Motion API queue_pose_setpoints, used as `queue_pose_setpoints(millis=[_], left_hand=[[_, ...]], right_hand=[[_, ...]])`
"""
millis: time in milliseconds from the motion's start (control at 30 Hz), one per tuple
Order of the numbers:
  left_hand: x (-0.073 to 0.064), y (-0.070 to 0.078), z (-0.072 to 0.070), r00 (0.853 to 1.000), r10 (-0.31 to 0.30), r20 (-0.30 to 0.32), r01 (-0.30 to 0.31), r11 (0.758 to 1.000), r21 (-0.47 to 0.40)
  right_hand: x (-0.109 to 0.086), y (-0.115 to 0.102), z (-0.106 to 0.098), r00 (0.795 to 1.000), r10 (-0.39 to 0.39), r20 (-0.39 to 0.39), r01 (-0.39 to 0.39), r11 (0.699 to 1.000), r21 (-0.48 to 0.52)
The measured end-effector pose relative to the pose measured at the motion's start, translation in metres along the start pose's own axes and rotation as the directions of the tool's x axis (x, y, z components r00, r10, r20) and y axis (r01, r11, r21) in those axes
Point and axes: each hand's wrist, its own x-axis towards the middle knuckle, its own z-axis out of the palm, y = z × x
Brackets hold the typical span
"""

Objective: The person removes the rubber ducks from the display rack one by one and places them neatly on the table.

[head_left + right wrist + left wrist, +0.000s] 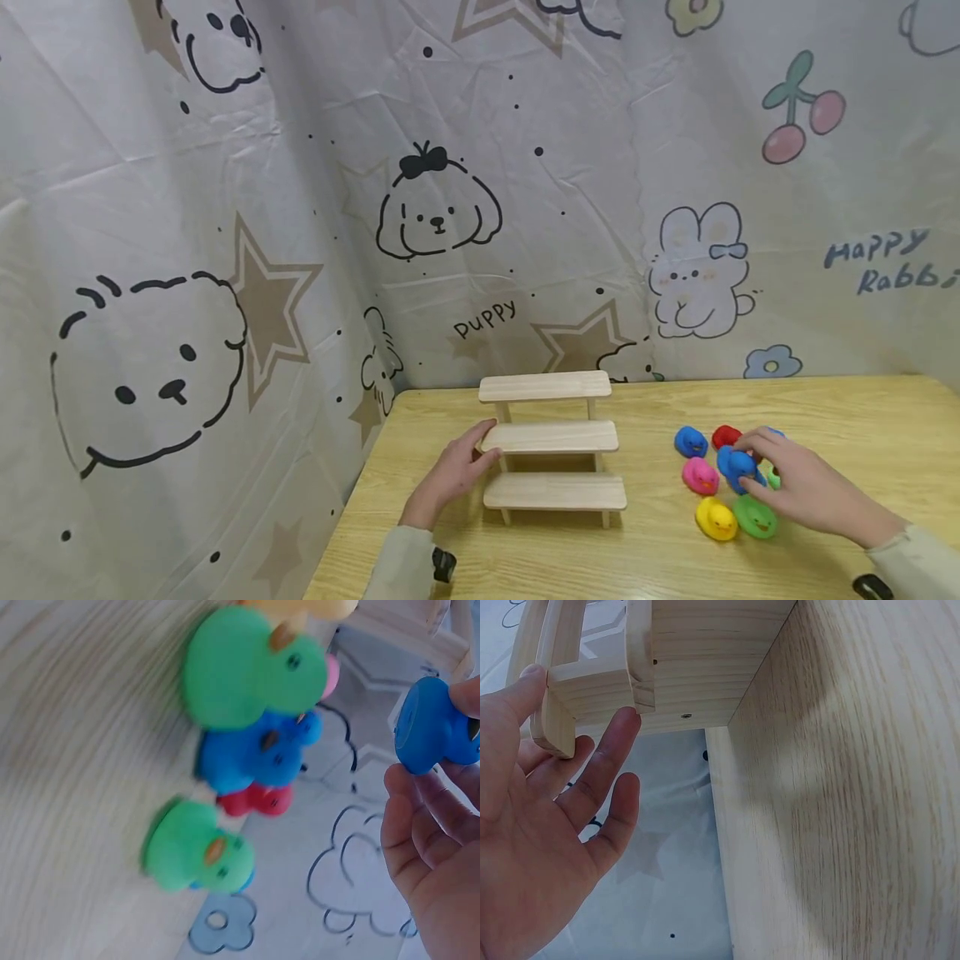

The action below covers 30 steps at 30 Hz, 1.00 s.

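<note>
My left hand [456, 468] grips the left end of the middle board of a three-step wooden stand [551, 436]. In the left wrist view its thumb lies on one face of the board, with fingers at the other side. My right hand [806, 485] pinches a blue rubber duck [424, 724] between thumb and fingers, held up off the table in the right wrist view. Below and around it sit a green duck [756, 517], a yellow duck [716, 519], a pink duck [701, 477] and a red duck [726, 436]. Another green duck [184, 847] is partly hidden by my hand in the head view.
The wooden table [660, 567] carries the stand left of the ducks. One more blue duck [691, 442] sits at the group's far left. A printed cloth [570, 250] hangs behind the table and along its left side.
</note>
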Motion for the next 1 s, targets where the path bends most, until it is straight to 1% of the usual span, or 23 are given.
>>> queue_pose_setpoints(millis=[133, 233, 300, 433, 533, 767, 900, 1000], left_hand=[[-0.001, -0.002, 0.001, 1.0, -0.005, -0.002, 0.005, 1.0, 0.012], [-0.001, -0.002, 0.001, 1.0, -0.01, 0.0, 0.01, 1.0, 0.012], [-0.002, -0.002, 0.001, 1.0, -0.011, 0.0, 0.011, 1.0, 0.005], [-0.002, -0.001, -0.001, 1.0, -0.01, -0.002, 0.01, 1.0, -0.005], [-0.001, 0.0, -0.001, 1.0, -0.006, -0.005, 0.006, 1.0, -0.004], [0.0, 0.001, 0.0, 1.0, 0.012, -0.006, -0.012, 1.0, -0.001], [0.0, 0.0, 0.001, 1.0, 0.007, -0.001, -0.007, 1.0, -0.004], [0.0, 0.0, 0.001, 1.0, 0.009, -0.008, -0.009, 1.0, -0.007]], right_hand=[[-0.007, 0.011, -0.005, 0.998, 0.049, 0.031, -0.049, 0.999, 0.001], [-0.014, 0.019, -0.007, 0.995, 0.089, 0.052, -0.088, 0.996, -0.018], [-0.018, 0.025, -0.007, 0.994, 0.098, 0.051, -0.096, 0.995, -0.04], [-0.024, 0.035, -0.007, 0.996, 0.09, 0.028, -0.088, 0.994, -0.064], [-0.028, 0.04, -0.009, 0.993, 0.114, 0.044, -0.111, 0.991, -0.073], [-0.04, 0.044, -0.012, 0.979, 0.179, 0.094, -0.172, 0.982, -0.084], [-0.047, 0.045, -0.012, 0.964, 0.224, 0.146, -0.213, 0.973, -0.088], [-0.05, 0.047, -0.011, 0.955, 0.244, 0.167, -0.229, 0.968, -0.104]])
